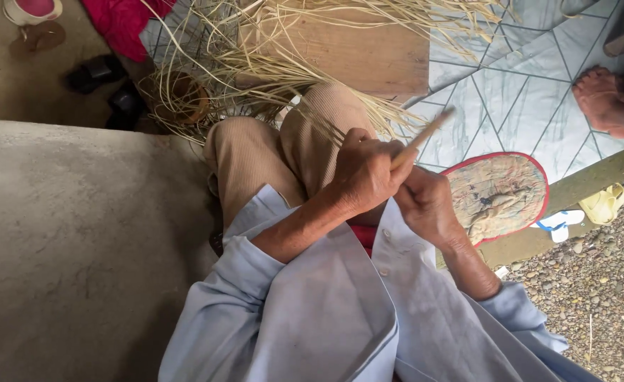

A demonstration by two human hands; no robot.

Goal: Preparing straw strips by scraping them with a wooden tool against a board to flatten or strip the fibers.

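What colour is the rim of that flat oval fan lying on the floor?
Red, around a faded brownish face; the fan shows best in the head view.

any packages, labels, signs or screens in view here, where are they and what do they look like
None: no package, label, sign or screen shows.
Nearest to it: a flat oval hand fan, right of the hands on the patterned floor covering, with a red rim and a faded tan picture.
The left hand and right hand grip a thin pale cane strip.
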